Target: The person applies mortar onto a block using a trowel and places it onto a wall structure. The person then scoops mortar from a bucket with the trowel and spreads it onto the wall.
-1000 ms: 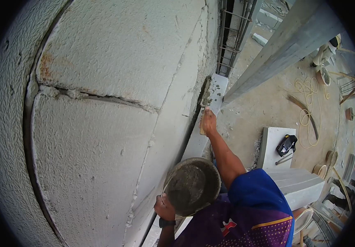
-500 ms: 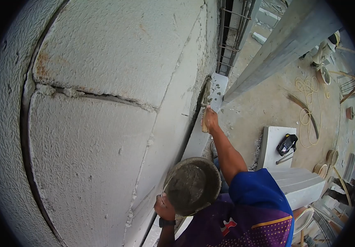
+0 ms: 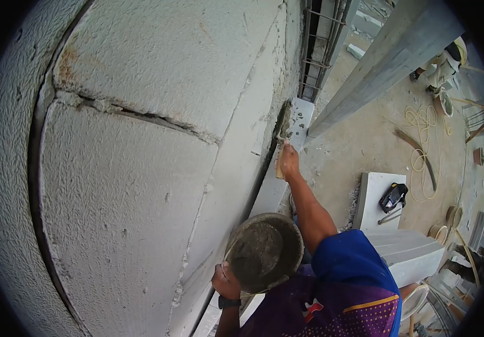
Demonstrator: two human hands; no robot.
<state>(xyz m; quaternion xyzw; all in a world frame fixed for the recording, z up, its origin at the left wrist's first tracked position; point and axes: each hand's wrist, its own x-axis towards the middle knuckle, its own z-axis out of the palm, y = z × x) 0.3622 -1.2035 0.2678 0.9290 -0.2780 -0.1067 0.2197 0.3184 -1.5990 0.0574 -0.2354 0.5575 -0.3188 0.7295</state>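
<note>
My right hand (image 3: 289, 159) is closed round the wooden handle of a trowel (image 3: 279, 169). Its mortar-smeared blade lies along the dark gap between the pale block wall (image 3: 124, 224) and a narrow light-coloured block (image 3: 303, 109). Grey mortar spots dot that block. Lower down, my left hand (image 3: 225, 281) grips the near-left rim of a round bucket (image 3: 296, 241). Wet grey mortar (image 3: 253, 250) coats the inside of the bucket, which is tilted with its mouth towards me. How deep the blade reaches into the gap is hidden.
A grey post (image 3: 376, 70) slants up at right, beside a steel rebar cage (image 3: 315, 62). White blocks (image 3: 407, 253) stand near my right arm, one carrying a black-cased tool (image 3: 393, 197). A yellowish hose (image 3: 421, 115) coils on the floor. Another person (image 3: 444, 70) works at far right.
The view has shifted slightly. My right hand and the trowel stay at the gap with little visible movement, and my left hand keeps its hold on the bucket. More of the far person shows.
</note>
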